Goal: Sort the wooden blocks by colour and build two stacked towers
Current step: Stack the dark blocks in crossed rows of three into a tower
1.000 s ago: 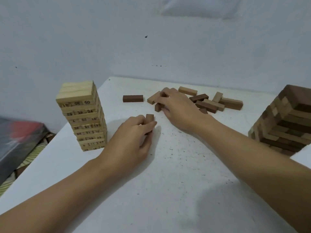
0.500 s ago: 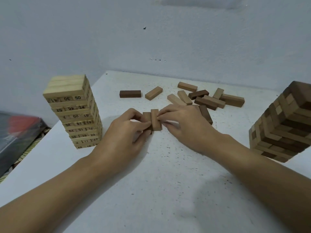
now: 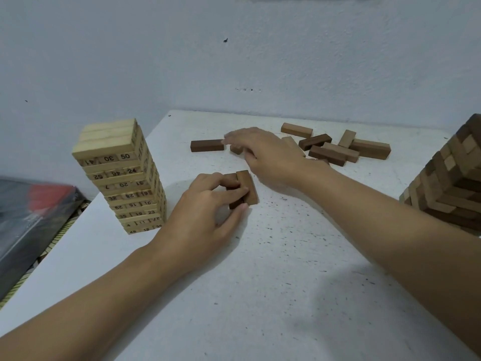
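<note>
Here the left hand pinches two brown blocks on the worktop. The right hand bends its fingers over a light block near the far edge; I cannot tell if it holds it.

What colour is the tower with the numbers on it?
The numbered tower is pale yellowish wood with black numbers; the head view shows it best.
</note>
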`<state>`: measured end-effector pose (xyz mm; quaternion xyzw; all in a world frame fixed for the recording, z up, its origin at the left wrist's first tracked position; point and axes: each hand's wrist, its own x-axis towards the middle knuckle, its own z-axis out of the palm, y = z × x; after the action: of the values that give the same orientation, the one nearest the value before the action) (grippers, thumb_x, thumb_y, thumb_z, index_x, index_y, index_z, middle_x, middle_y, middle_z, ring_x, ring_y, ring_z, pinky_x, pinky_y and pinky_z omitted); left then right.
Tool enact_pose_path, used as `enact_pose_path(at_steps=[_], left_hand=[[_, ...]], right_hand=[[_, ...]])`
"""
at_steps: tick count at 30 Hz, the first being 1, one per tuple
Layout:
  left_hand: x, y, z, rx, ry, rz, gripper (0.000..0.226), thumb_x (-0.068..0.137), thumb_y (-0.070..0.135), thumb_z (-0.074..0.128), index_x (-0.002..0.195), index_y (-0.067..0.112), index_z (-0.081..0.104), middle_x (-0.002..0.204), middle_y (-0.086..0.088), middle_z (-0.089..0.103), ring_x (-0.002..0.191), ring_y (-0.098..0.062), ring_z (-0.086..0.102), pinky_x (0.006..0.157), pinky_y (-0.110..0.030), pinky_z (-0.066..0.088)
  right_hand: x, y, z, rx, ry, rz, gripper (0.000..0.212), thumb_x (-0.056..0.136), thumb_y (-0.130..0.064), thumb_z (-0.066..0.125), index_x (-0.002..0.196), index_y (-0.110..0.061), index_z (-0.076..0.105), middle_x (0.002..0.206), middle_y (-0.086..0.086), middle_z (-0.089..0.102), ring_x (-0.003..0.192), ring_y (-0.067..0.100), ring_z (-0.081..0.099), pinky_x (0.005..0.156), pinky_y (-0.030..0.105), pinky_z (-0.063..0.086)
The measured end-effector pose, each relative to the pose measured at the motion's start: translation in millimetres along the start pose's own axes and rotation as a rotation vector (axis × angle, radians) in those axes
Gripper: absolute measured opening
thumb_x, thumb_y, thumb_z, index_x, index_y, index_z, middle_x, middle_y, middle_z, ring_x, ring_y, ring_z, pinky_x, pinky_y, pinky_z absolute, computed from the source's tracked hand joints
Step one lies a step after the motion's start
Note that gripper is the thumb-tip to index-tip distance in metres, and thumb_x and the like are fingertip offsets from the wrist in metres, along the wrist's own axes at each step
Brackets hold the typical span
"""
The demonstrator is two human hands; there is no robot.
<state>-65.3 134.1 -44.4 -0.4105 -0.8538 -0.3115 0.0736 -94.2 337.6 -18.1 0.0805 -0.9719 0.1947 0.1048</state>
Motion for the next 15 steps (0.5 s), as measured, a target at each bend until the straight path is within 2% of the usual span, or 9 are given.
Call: enact_pose_path(at_steps=[2, 3, 4, 5, 8, 10, 12, 14, 15], left_hand=[[0, 0, 0, -0.001, 0.019, 0.0, 0.025, 0.096, 0.027, 0.069, 0.12, 0.022, 0.076, 0.113, 0.012, 0.065, 0.112, -0.005, 0.053, 0.093, -0.003, 0.033], [0, 0, -1, 0.002, 0.026, -0.001, 0.024, 0.096, 0.028, 0.067, 0.117, 0.022, 0.078, 0.111, 0.011, 0.066, 0.111, -0.006, 0.054, 0.092, -0.006, 0.036], [0, 0, -2, 0.005, 0.031, -0.002, 0.025, 0.095, 0.03, 0.064, 0.114, 0.022, 0.079, 0.108, 0.01, 0.066, 0.109, -0.006, 0.056, 0.09, -0.01, 0.04], [0, 0, -2, 0.004, 0.036, -0.004, 0.026, 0.094, 0.032, 0.062, 0.111, 0.023, 0.08, 0.106, 0.01, 0.067, 0.108, -0.006, 0.057, 0.088, -0.014, 0.042], [1, 2, -4, -0.013, 0.05, -0.014, 0.025, 0.092, 0.033, 0.061, 0.106, 0.026, 0.081, 0.1, 0.01, 0.067, 0.103, -0.008, 0.061, 0.087, -0.025, 0.046], [1, 3, -5, -0.007, 0.064, -0.01, 0.025, 0.092, 0.033, 0.062, 0.104, 0.026, 0.081, 0.097, 0.01, 0.067, 0.1, -0.009, 0.062, 0.085, -0.028, 0.048], [1, 3, -5, -0.001, 0.07, -0.003, 0.024, 0.091, 0.033, 0.062, 0.103, 0.025, 0.082, 0.094, 0.01, 0.067, 0.099, -0.011, 0.063, 0.084, -0.035, 0.053], [1, 4, -6, 0.009, 0.08, 0.006, 0.023, 0.09, 0.032, 0.063, 0.102, 0.025, 0.082, 0.092, 0.009, 0.068, 0.097, -0.015, 0.065, 0.081, -0.042, 0.056], [1, 4, -6, 0.016, 0.083, 0.011, 0.023, 0.09, 0.031, 0.063, 0.101, 0.024, 0.082, 0.091, 0.009, 0.067, 0.096, -0.016, 0.066, 0.08, -0.043, 0.056]], right_hand=[[12, 2, 6, -0.041, -0.091, -0.038, 0.054, 0.102, -0.003, 0.032, 0.149, -0.026, 0.045, 0.157, -0.013, 0.038, 0.146, 0.009, 0.027, 0.096, 0.002, 0.014], [16, 2, 9, -0.055, -0.137, -0.06, 0.056, 0.101, -0.002, 0.032, 0.152, -0.025, 0.041, 0.16, -0.011, 0.033, 0.149, 0.012, 0.021, 0.113, 0.018, 0.014], [20, 3, 12, -0.076, -0.177, -0.069, 0.06, 0.099, 0.002, 0.033, 0.153, -0.023, 0.039, 0.162, -0.008, 0.03, 0.151, 0.014, 0.018, 0.121, 0.031, 0.012], [22, 4, 13, -0.101, -0.203, -0.064, 0.063, 0.097, 0.005, 0.034, 0.154, -0.021, 0.037, 0.163, -0.005, 0.03, 0.152, 0.015, 0.017, 0.124, 0.037, 0.009], [20, 3, 12, -0.114, -0.161, -0.065, 0.064, 0.09, 0.01, 0.039, 0.148, -0.018, 0.048, 0.153, -0.002, 0.044, 0.147, 0.017, 0.027, 0.123, 0.041, 0.005], [12, 0, 10, -0.111, -0.131, -0.08, 0.06, 0.089, 0.008, 0.04, 0.141, -0.018, 0.055, 0.145, -0.002, 0.051, 0.14, 0.022, 0.037, 0.12, 0.049, 0.026], [0, -4, 5, -0.113, -0.136, -0.081, 0.056, 0.089, 0.006, 0.041, 0.136, -0.018, 0.058, 0.138, -0.001, 0.053, 0.132, 0.025, 0.041, 0.099, 0.051, 0.046], [-12, -7, 2, -0.134, -0.122, -0.082, 0.049, 0.092, 0.005, 0.042, 0.133, -0.016, 0.06, 0.133, 0.002, 0.054, 0.125, 0.024, 0.043, 0.092, 0.05, 0.048], [-18, -7, 1, -0.156, -0.102, -0.089, 0.048, 0.093, 0.005, 0.041, 0.131, -0.014, 0.061, 0.131, 0.003, 0.054, 0.123, 0.025, 0.045, 0.098, 0.049, 0.045]])
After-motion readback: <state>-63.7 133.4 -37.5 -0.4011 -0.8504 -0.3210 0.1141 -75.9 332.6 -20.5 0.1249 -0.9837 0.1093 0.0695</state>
